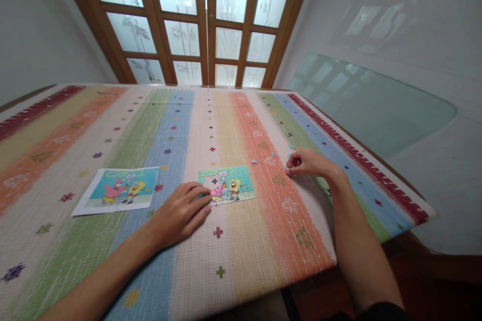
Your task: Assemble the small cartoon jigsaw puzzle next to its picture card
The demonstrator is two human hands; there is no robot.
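Note:
A partly assembled jigsaw puzzle with cartoon characters lies on the tablecloth, with a gap in its left part where the cloth shows. My left hand lies palm down at its lower left, fingers stretched out and fingertips touching the pink pieces. To the right, my right hand is just over the cloth, with thumb and forefinger pinched together. A small teal bit shows at the fingertips, seemingly a puzzle piece, mostly hidden. Several loose puzzle pieces lie near that hand. Left of the puzzle is a printed reference picture showing the same scene.
A striped tablecloth with woven patterns covers the table, its front edge hanging close to me. Beyond the far edge stand wooden doors with frosted panes. A pale wall with a glassy panel is to the right.

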